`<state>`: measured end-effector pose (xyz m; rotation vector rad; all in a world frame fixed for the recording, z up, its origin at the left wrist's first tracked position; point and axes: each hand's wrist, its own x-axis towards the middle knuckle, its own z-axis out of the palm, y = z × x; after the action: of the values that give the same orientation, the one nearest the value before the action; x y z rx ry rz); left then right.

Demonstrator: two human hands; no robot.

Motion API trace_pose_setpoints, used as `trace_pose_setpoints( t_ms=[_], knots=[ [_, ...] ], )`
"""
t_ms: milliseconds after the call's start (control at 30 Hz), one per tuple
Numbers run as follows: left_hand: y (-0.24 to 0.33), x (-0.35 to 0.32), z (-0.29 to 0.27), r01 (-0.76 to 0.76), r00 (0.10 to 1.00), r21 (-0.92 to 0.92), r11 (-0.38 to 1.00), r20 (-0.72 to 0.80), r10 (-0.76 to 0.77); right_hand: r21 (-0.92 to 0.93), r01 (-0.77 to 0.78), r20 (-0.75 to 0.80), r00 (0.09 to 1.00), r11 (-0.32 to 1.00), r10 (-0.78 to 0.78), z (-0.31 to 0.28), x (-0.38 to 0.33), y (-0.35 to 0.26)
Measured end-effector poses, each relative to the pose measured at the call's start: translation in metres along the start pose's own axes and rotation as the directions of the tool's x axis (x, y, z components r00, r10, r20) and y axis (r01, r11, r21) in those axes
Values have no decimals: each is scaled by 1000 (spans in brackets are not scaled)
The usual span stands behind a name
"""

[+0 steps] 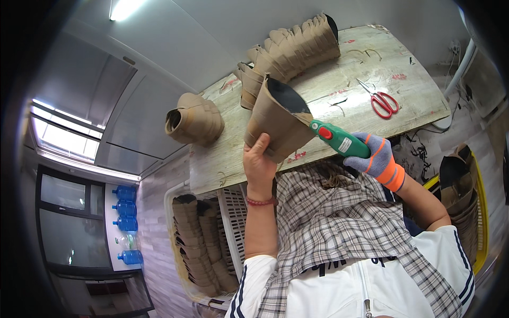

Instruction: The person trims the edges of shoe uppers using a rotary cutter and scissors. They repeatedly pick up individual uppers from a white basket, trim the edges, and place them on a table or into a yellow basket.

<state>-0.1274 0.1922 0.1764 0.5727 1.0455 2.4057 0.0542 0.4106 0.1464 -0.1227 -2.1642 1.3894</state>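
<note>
My bare left hand (260,163) grips the lower edge of a brown cone-shaped piece with a black lining (278,131), its thumb on the outer face. The piece is held up over the near edge of the table, its wide mouth tilted up and away. In an orange and grey glove, my right hand (377,160) is wrapped round a green handheld power tool with a red button (339,140). The tool's front end meets the right rim of the brown piece; its working tip is too small to make out.
On the pale wooden table (366,66) lie a nested row of brown pieces (294,53), another brown bundle (197,123), red-handled scissors (385,106) and dark scraps. A white basket (233,212) at left and a yellow basket (481,212) at right hold more pieces. Blue water bottles (126,208) stand far left.
</note>
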Motion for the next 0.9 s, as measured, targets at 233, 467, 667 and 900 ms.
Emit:
trace_pose_setpoints(
  t_ms=[233,467,667,900],
  knots=[
    [60,-41,-1,-210,958,928,308,133,254,-11,-118,-21,993,993,118,-13,-7,7],
    [228,-18,-42,-60,761,866,-496,361,539,-22,-151,-58,987,988,149,-23,-22,19],
    [261,113,-140,28,995,687,-726,52,89,22,-225,-1,974,974,225,-16,-11,4],
    [204,128,-118,111,815,625,-773,388,430,-44,-220,-50,975,975,217,-24,-17,5]
  ],
)
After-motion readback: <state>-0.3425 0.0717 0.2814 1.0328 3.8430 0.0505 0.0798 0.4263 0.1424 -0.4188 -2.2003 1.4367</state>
